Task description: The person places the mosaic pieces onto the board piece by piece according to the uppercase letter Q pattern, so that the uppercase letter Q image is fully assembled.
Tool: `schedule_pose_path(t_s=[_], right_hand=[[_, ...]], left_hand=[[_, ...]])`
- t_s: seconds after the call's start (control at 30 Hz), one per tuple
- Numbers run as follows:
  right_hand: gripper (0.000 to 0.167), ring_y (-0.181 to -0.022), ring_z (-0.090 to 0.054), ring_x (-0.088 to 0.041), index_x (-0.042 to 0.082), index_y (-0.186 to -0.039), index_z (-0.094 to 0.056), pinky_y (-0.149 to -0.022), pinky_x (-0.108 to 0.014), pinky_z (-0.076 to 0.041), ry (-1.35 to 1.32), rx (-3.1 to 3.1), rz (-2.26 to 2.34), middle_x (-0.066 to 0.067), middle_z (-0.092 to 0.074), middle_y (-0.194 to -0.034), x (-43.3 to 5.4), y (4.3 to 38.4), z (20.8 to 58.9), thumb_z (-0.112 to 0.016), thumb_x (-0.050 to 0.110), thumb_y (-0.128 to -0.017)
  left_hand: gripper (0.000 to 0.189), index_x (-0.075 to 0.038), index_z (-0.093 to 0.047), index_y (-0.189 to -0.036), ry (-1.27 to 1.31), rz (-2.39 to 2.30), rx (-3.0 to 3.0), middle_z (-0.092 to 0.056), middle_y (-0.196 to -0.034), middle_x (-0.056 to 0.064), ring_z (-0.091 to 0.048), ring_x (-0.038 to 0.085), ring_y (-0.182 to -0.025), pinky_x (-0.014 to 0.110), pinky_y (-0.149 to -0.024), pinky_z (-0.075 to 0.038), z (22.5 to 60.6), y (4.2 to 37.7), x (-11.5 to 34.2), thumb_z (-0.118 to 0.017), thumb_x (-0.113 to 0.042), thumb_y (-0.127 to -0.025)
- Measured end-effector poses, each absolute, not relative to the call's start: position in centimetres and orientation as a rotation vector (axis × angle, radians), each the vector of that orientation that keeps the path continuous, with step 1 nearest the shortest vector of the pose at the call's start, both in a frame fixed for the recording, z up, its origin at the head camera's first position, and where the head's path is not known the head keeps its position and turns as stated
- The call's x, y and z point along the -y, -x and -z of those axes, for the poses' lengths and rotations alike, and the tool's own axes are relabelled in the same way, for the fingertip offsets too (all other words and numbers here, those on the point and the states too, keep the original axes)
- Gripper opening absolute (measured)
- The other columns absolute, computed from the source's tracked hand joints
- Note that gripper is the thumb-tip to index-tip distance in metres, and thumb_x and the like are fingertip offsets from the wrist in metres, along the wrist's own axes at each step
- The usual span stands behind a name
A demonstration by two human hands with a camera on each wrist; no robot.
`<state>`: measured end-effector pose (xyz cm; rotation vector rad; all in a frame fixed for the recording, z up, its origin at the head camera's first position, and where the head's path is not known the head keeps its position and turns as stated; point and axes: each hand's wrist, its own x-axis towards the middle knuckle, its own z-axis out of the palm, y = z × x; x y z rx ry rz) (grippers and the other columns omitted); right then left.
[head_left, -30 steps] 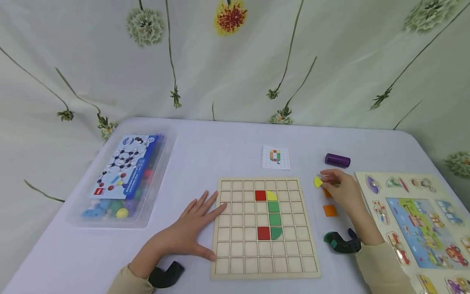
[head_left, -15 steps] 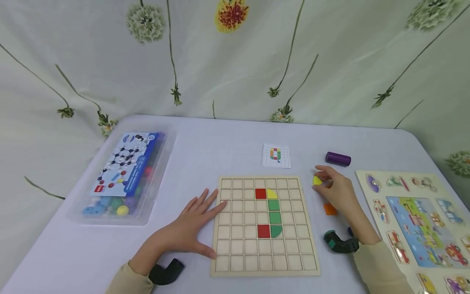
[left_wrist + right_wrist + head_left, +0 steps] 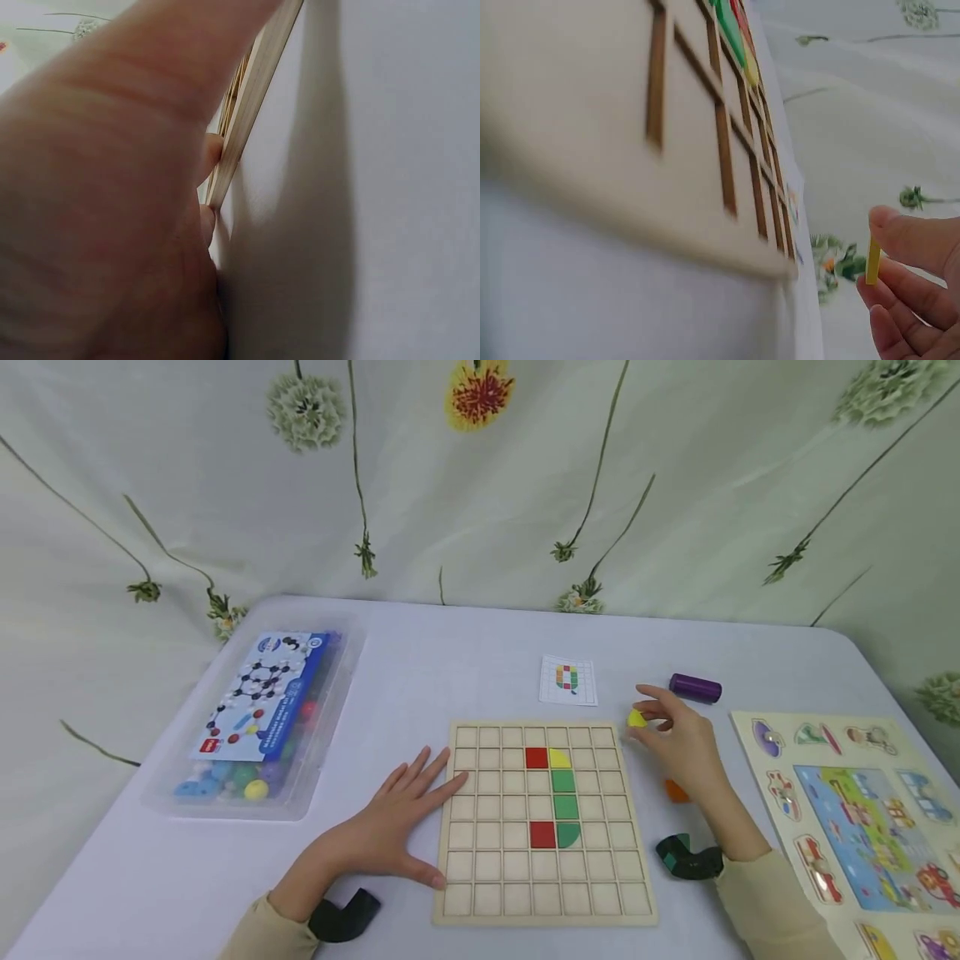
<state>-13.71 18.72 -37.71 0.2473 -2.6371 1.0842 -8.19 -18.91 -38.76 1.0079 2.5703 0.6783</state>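
Note:
A wooden grid board point(image 3: 500, 867) lies in the middle of the table. Red tiles, green tiles and a yellow quarter-round tile point(image 3: 559, 758) sit in its cells. My left hand point(image 3: 390, 822) spreads its straight fingers, with fingertips and thumb touching the board's left edge. In the left wrist view, fingertips meet the board's side point(image 3: 255, 90). My right hand point(image 3: 678, 739) pinches a yellow tile point(image 3: 637, 718) between thumb and fingers, just beyond the board's right edge. The right wrist view shows this tile point(image 3: 873, 261) edge-on. Below the right hand lies an orange tile point(image 3: 677, 791), partly hidden.
A small pattern card point(image 3: 567, 681) lies behind the board. A purple cylinder point(image 3: 695, 688) stands beyond the right hand. To the right is a picture puzzle board point(image 3: 847, 835); at left, a clear box point(image 3: 300, 777) of colored balls. Black wrist devices point(image 3: 345, 917) show near both wrists.
My right hand has lifted the yellow tile and carried it left toward the board. The left hand stays in place at the board's edge.

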Motion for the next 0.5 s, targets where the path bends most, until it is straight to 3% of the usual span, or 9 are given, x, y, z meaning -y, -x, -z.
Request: schedule_pose_path(t_s=[0.23, 0.5], right_hand=[[0.051, -0.088, -0.062, -0.025, 0.001, -0.122, -0.057, -0.078, -0.039, -0.049, -0.397, 2.618, -1.293, -0.011, -0.067, -0.100, -12.7, 13.1, 35.9, -0.077, 0.002, -0.075], [0.046, -0.085, -0.061, -0.016, 0.003, -0.116, -0.062, -0.076, -0.029, -0.050, -0.604, 2.709, -1.311, -0.004, -0.065, -0.097, -6.9, 12.6, 37.1, -0.079, 0.004, -0.074]], left_hand=[[0.114, -0.013, -0.020, -0.150, -1.024, -0.688, -2.576, 0.003, -0.155, 0.012, 0.012, 0.033, -0.138, 0.055, -0.105, 0.001, 38.7, 8.3, 19.1, -0.072, -0.065, -0.064], [0.112, -0.013, -0.021, -0.150, -1.019, -0.692, -2.573, 0.002, -0.155, 0.011, 0.012, 0.034, -0.138, 0.056, -0.105, 0.001, 38.7, 8.2, 18.9, -0.073, -0.064, -0.065]])
